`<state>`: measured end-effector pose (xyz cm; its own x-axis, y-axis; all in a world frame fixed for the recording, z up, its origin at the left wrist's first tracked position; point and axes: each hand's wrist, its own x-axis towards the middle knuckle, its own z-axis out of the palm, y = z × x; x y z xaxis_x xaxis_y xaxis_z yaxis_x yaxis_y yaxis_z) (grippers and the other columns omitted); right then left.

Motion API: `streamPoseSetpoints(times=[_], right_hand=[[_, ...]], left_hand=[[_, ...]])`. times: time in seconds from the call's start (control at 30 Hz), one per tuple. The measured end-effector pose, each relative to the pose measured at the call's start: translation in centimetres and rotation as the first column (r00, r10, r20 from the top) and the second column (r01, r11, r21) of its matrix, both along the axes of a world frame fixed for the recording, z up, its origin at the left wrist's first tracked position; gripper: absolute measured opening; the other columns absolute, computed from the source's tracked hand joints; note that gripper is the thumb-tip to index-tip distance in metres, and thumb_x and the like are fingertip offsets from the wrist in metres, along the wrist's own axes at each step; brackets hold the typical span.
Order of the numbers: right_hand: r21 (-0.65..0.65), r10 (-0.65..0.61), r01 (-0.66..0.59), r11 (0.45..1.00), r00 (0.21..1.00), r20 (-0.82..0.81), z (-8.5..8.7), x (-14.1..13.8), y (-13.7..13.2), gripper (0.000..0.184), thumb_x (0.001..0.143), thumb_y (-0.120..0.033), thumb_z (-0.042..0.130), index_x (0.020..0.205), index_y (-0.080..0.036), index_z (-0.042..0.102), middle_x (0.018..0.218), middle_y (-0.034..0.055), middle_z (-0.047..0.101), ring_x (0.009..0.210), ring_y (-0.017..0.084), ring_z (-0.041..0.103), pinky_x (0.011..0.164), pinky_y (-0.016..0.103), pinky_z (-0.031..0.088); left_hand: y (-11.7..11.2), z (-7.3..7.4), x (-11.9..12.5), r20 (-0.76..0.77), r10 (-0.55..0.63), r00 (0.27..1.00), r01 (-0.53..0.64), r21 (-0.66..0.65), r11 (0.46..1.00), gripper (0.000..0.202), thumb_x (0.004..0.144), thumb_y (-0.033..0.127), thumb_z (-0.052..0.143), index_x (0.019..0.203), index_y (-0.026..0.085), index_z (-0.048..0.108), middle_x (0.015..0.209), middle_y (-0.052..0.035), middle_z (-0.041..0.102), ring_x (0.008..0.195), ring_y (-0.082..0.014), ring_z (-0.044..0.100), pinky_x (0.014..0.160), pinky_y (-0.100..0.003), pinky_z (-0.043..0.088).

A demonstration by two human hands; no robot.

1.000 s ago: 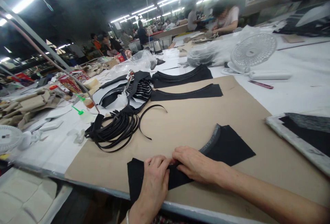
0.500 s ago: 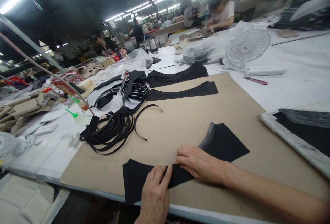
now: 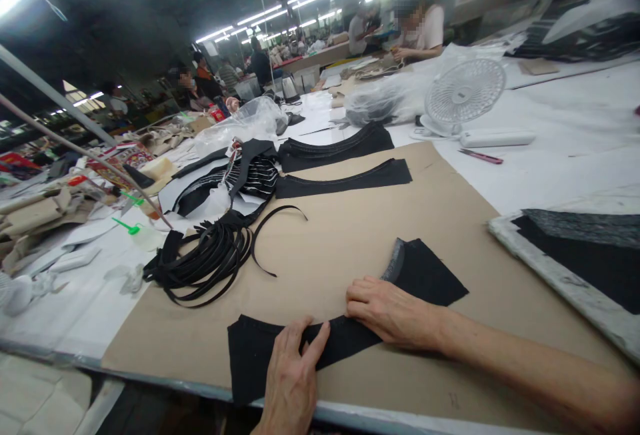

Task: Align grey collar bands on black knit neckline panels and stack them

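Note:
A curved black fabric piece [image 3: 425,275] with a grey edge strip lies on the brown paper sheet [image 3: 360,221] near the table's front edge. My left hand [image 3: 293,375] rests flat on the left part of this piece, fingers stretched out and slightly apart. My right hand [image 3: 390,311] presses on the inner curved edge near the middle of the piece, its fingers lying flat and close together. Neither hand holds anything.
A bundle of black strips [image 3: 205,261] lies to the left on the paper. Two stacks of curved black pieces [image 3: 345,178] sit farther back. A small white fan [image 3: 463,95] and a pink pen [image 3: 480,156] stand at the right. A padded board [image 3: 575,255] lies at right. Other people work behind.
My left hand has slid back toward me and to the left along the fabric, its fingers spreading flat. My right hand has stayed on the curved edge. The camera view has shifted slightly.

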<state>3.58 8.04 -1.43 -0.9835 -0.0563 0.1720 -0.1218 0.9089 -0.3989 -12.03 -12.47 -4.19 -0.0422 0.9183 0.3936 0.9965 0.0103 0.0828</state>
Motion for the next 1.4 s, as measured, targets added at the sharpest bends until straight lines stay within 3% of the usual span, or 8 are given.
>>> streamPoseSetpoints(times=[0.27, 0.43, 0.57, 0.7, 0.87, 1.03, 1.23, 1.4], right_hand=[[0.043, -0.001, 0.001, 0.999, 1.000, 0.016, 0.5, 0.9, 1.1, 0.021, 0.096, -0.016, 0.041, 0.086, -0.017, 0.059, 0.087, 0.0051, 0.057, 0.082, 0.017, 0.049, 0.077, 0.031, 0.036], [0.133, 0.026, -0.029, 0.991, 0.999, 0.027, 1.2, 1.3, 1.5, 0.018, 0.094, -0.014, 0.043, 0.083, -0.018, 0.056, 0.086, 0.0035, 0.058, 0.079, 0.016, 0.048, 0.073, 0.032, 0.033], [0.175, 0.044, -0.049, 0.983, 0.998, 0.033, 1.4, 1.6, 1.6, 0.018, 0.094, -0.015, 0.043, 0.082, -0.018, 0.056, 0.086, 0.0037, 0.058, 0.079, 0.016, 0.048, 0.073, 0.032, 0.032], [0.209, 0.062, -0.064, 0.976, 0.998, 0.015, 1.1, 1.9, 1.9, 0.015, 0.093, -0.015, 0.045, 0.083, -0.018, 0.057, 0.086, 0.0042, 0.059, 0.081, 0.017, 0.048, 0.074, 0.032, 0.032], [0.226, 0.073, -0.066, 0.972, 0.997, -0.022, 0.8, 2.3, 2.5, 0.012, 0.091, -0.017, 0.049, 0.081, -0.018, 0.056, 0.084, 0.0040, 0.059, 0.078, 0.017, 0.048, 0.071, 0.033, 0.032], [0.244, 0.083, -0.071, 0.967, 0.996, -0.039, 0.5, 3.0, 3.3, 0.013, 0.092, -0.017, 0.047, 0.081, -0.019, 0.054, 0.084, 0.0043, 0.058, 0.078, 0.017, 0.048, 0.068, 0.032, 0.031], [0.248, 0.095, -0.078, 0.966, 0.994, -0.057, 0.4, 3.5, 4.3, 0.009, 0.091, -0.022, 0.050, 0.085, -0.020, 0.055, 0.086, 0.0038, 0.059, 0.082, 0.018, 0.051, 0.071, 0.033, 0.031], [0.235, 0.113, -0.095, 0.967, 0.992, -0.063, 0.6, 3.6, 4.9, 0.008, 0.086, -0.026, 0.059, 0.086, -0.020, 0.054, 0.090, 0.0033, 0.060, 0.087, 0.019, 0.052, 0.076, 0.034, 0.032]], left_hand=[[-0.1, -0.1, -1.1, 0.097, -0.139, 0.986, 0.151, -0.129, 0.980, 0.053, 0.087, 0.003, 0.036, 0.137, 0.017, 0.047, 0.109, -0.0096, 0.059, 0.101, -0.0197, 0.053, 0.087, -0.032, 0.048], [1.3, 1.1, -0.3, 0.011, -0.093, 0.996, 0.093, -0.226, 0.970, 0.063, 0.083, -0.001, 0.036, 0.140, 0.023, 0.043, 0.093, -0.0068, 0.058, 0.083, -0.0201, 0.051, 0.073, -0.034, 0.047], [2.1, 1.2, 0.2, -0.073, -0.097, 0.993, 0.080, -0.203, 0.976, 0.062, 0.081, 0.000, 0.040, 0.136, 0.027, 0.049, 0.087, -0.0056, 0.053, 0.079, -0.0203, 0.049, 0.070, -0.035, 0.044], [1.9, 0.6, -0.3, -0.130, -0.163, 0.978, 0.140, -0.169, 0.976, 0.061, 0.084, 0.001, 0.040, 0.140, 0.026, 0.044, 0.088, -0.0053, 0.053, 0.080, -0.0191, 0.048, 0.076, -0.036, 0.043], [2.2, -0.1, -0.3, -0.004, -0.219, 0.976, 0.217, -0.117, 0.969, 0.051, 0.087, 0.001, 0.035, 0.132, 0.019, 0.051, 0.108, -0.0095, 0.054, 0.096, -0.0204, 0.051, 0.082, -0.034, 0.043], [3.3, 0.0, 0.5, 0.070, -0.214, 0.974, 0.224, -0.197, 0.955, 0.047, 0.083, 0.001, 0.035, 0.122, 0.015, 0.055, 0.095, -0.0073, 0.059, 0.086, -0.0203, 0.051, 0.077, -0.034, 0.044], [4.3, 0.3, 1.4, -0.041, -0.231, 0.972, 0.211, -0.276, 0.938, 0.070, 0.077, -0.003, 0.038, 0.141, 0.023, 0.040, 0.089, -0.0048, 0.058, 0.080, -0.0203, 0.052, 0.070, -0.033, 0.043], [5.2, 0.3, 2.6, 0.031, -0.190, 0.981, 0.192, -0.148, 0.970, 0.056, 0.079, -0.002, 0.036, 0.125, 0.023, 0.057, 0.089, -0.0063, 0.056, 0.080, -0.0190, 0.054, 0.069, -0.032, 0.046]])
